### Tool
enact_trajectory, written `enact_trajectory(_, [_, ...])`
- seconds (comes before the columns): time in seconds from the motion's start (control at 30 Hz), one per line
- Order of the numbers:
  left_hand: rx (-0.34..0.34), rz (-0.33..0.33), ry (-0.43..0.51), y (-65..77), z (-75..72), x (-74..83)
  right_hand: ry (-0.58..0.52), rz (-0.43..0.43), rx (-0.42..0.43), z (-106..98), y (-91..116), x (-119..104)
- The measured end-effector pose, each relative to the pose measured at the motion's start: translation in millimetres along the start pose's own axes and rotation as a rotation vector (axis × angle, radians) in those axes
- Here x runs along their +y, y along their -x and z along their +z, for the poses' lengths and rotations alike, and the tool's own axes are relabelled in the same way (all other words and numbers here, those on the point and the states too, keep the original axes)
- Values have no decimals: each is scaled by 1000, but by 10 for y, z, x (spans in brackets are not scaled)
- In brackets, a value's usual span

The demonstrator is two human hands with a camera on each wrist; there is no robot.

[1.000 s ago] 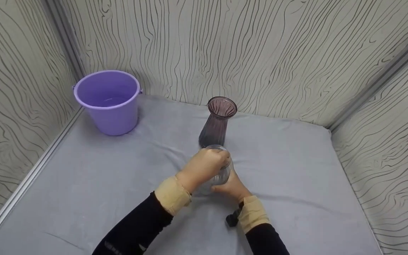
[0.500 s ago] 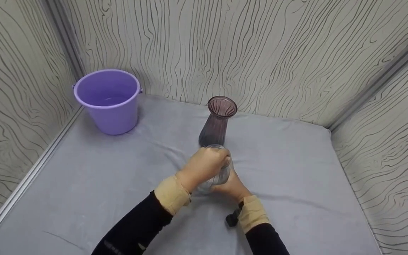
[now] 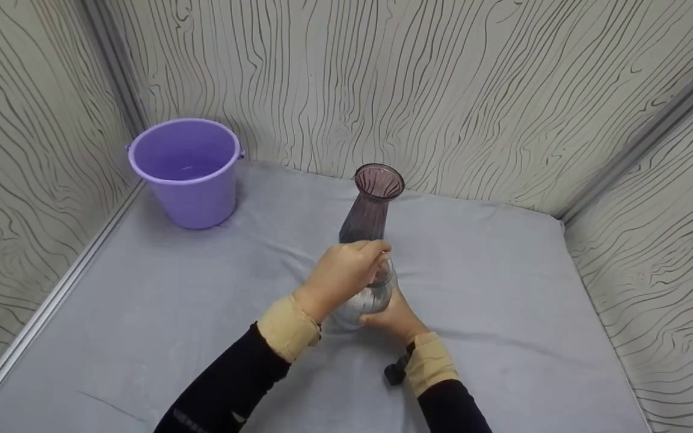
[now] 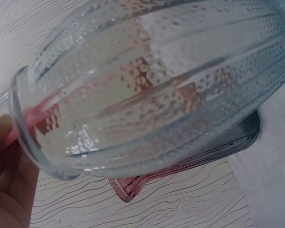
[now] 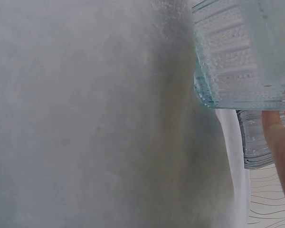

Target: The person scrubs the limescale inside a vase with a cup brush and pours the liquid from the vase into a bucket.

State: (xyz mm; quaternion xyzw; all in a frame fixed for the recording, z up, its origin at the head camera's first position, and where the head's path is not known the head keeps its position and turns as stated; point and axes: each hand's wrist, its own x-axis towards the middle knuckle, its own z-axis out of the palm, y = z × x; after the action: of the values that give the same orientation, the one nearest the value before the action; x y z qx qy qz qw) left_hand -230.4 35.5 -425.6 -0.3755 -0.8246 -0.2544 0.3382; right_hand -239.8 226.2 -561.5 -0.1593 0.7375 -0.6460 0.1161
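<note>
A clear ribbed glass vase (image 3: 373, 299) with a dimpled surface stands near the table's middle. My right hand (image 3: 396, 317) grips its side low down, thumb toward me; in the right wrist view, fingers (image 5: 281, 137) show against the glass (image 5: 228, 61). Above the vase's mouth is my left hand (image 3: 343, 273), curled and hiding part of the rim. In the left wrist view it pinches a slim pink stick (image 4: 35, 115) that runs through the mouth into the vase (image 4: 147, 99). The stick's far end is blurred behind the glass.
A purple-to-grey fluted glass vase (image 3: 370, 213) stands right behind the clear one. At the back left is a purple bucket (image 3: 196, 201). Grey cloth (image 3: 503, 288) covers the table, and patterned walls (image 3: 334, 84) enclose it on three sides.
My left hand has risen a little from the clear vase's mouth, so more of the neck shows below its fingers. The right hand and the vase have hardly moved.
</note>
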Motion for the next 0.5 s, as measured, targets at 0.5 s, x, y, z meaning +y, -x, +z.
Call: enact_trajectory(0.5, [152,-30,55,-99,-110,-42,-45,-57,16,42,-30,-12])
